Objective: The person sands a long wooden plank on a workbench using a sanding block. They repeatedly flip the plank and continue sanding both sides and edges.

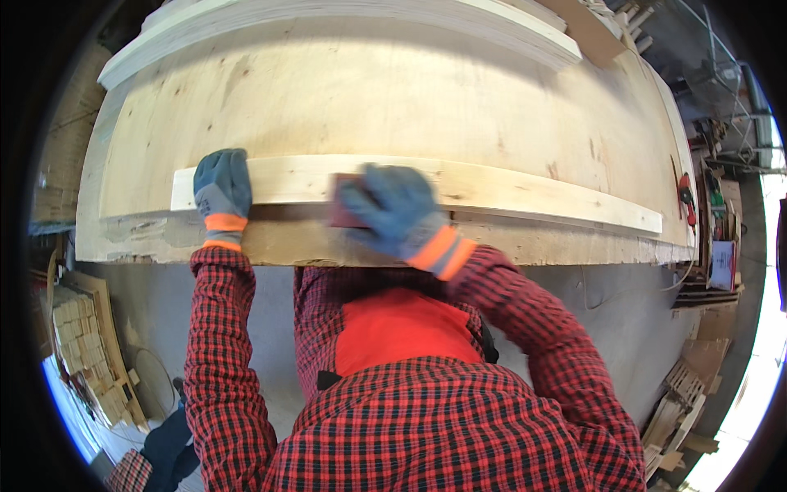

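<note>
A long, pale wooden board (508, 187) lies along the near side of the workbench. My gloved left hand (222, 182) is closed over the board near its left end, with the fingers bent across its top. Farther right, my gloved right hand (398, 209) presses a reddish-brown piece of sandpaper (346, 199) against the board's near edge. Motion blurs this hand and the sandpaper, and the fingers partly cover the sheet. Both gloves are blue and grey with orange cuffs.
Beneath the board is the plywood-topped workbench (328, 90). Long wooden strips (352, 10) are stacked along its far side. A red and black tool (687, 199) sits at the right end. Stacked wood pieces (78, 332) stand at lower left, and scrap wood (676, 402) at lower right.
</note>
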A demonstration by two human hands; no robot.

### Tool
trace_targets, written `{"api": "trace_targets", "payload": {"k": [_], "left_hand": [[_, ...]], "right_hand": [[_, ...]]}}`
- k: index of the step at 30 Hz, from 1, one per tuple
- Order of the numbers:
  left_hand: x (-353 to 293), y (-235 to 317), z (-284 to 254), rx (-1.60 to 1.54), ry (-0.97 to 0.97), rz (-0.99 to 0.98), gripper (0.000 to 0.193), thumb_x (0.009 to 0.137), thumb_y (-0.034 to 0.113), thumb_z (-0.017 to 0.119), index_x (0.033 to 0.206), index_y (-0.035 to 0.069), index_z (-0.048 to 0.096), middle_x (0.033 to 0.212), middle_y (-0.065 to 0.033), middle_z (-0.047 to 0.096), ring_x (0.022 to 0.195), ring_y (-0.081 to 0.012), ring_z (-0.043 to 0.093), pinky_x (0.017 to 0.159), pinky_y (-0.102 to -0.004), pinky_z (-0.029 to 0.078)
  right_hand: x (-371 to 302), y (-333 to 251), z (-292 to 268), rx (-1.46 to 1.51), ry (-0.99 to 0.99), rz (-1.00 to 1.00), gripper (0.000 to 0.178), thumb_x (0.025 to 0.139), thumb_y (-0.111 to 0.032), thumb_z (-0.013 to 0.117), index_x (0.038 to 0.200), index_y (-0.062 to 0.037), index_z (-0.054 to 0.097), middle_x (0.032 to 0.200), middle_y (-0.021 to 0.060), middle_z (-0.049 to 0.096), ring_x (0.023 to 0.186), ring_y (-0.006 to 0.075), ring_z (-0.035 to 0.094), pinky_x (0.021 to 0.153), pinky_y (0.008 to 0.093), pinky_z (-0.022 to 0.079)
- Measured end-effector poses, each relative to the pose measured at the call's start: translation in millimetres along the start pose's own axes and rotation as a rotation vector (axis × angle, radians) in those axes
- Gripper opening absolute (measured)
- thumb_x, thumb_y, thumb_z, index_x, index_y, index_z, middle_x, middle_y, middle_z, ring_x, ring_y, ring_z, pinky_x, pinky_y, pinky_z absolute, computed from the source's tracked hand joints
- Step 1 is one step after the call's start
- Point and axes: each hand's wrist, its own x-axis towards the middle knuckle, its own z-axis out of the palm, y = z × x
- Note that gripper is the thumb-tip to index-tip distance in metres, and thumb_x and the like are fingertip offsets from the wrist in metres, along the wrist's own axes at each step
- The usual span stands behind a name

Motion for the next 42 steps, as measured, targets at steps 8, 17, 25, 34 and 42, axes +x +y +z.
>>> {"api": "trace_targets", "payload": {"k": [8,17,25,34,42], "left_hand": [[-2.6,-3.8,2.6,0.013,-0.021,-0.006,0.019,0.101,0.012,0.06,0.098,0.006,0.078,0.1,-0.0156,0.077,0.096,-0.0378,0.071,0.09,-0.047,0.056],[-11.9,-0.3,8.5,0.097,-0.108,-0.07,0.015,0.097,0.013,0.06,0.097,0.005,0.072,0.096,-0.0194,0.071,0.097,-0.0407,0.068,0.091,-0.0528,0.053],[7.1,14.0,-10.8,-0.064,0.114,-0.114,0.017,0.095,0.018,0.07,0.083,0.006,0.072,0.088,-0.0155,0.072,0.089,-0.0411,0.068,0.083,-0.0532,0.055],[4.4,9.8,-4.7,-0.061,0.105,-0.111,0.014,0.093,0.018,0.071,0.084,0.007,0.072,0.088,-0.0149,0.073,0.087,-0.0402,0.068,0.081,-0.0521,0.055],[-13.6,-13.6,18.8,0.161,-0.138,-0.149,0.017,0.1,0.013,0.055,0.102,0.007,0.071,0.103,-0.019,0.071,0.102,-0.0388,0.068,0.097,-0.0476,0.054]], "right_hand": [[-63.4,98.1,-73.9,-0.082,-0.071,0.434,0.045,0.093,-0.041,0.079,0.131,-0.02,0.066,0.105,0.0105,0.071,0.089,0.0351,0.072,0.076,0.0524,0.058],[-226.8,230.0,-146.5,-0.255,-0.003,1.145,0.051,0.112,-0.053,0.051,0.132,-0.0142,0.077,0.128,0.0122,0.078,0.116,0.0328,0.072,0.101,0.0445,0.055],[-225.0,230.2,-156.0,-0.428,-0.132,1.176,0.062,0.111,-0.06,0.047,0.158,-0.0208,0.057,0.154,0.0101,0.065,0.141,0.0333,0.06,0.116,0.0428,0.047],[-227.8,237.3,-148.3,-0.381,-0.063,1.243,0.062,0.11,-0.058,0.047,0.155,-0.0173,0.061,0.157,0.0106,0.062,0.142,0.0333,0.059,0.118,0.0411,0.044],[-172.4,206.2,-138.8,-0.528,-0.201,0.999,0.041,0.114,-0.04,0.049,0.129,-0.0117,0.075,0.125,0.0138,0.078,0.11,0.0338,0.074,0.095,0.0468,0.057]]}}
